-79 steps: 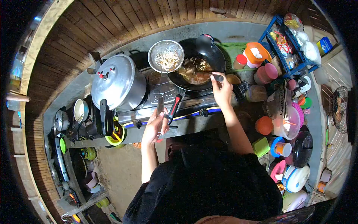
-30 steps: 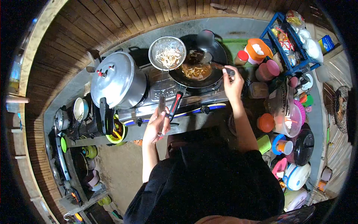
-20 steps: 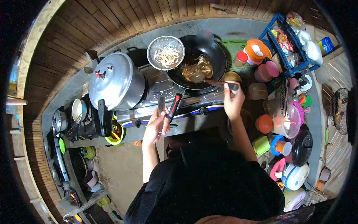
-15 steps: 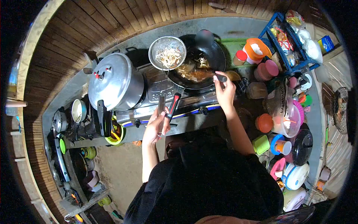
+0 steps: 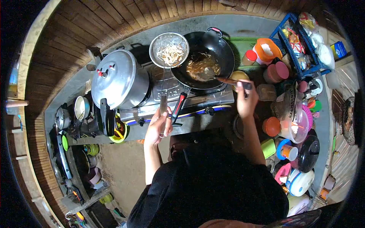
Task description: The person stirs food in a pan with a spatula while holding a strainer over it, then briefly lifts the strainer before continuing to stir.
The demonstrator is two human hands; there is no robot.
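The left hand (image 5: 157, 127) is gripping the strainer (image 5: 169, 50) handle, the right hand (image 5: 246, 102) is working a ladle (image 5: 213, 76) in the wok (image 5: 224, 53); held at the wok's 9 o'clock rim, the strainer is risking tipping noodles onto the stove (image 5: 167, 89).

Curved wooden slat wall (image 5: 114, 19) behind a grey counter (image 5: 243, 28), dim light

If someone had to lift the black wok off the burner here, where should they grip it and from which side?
Probably the red-and-black long handle of the wok, approached from the person's side of the stove. It juts toward the front edge, away from the hot food, next to the left hand on the strainer handle. The far loop handle would mean reaching across the pan.
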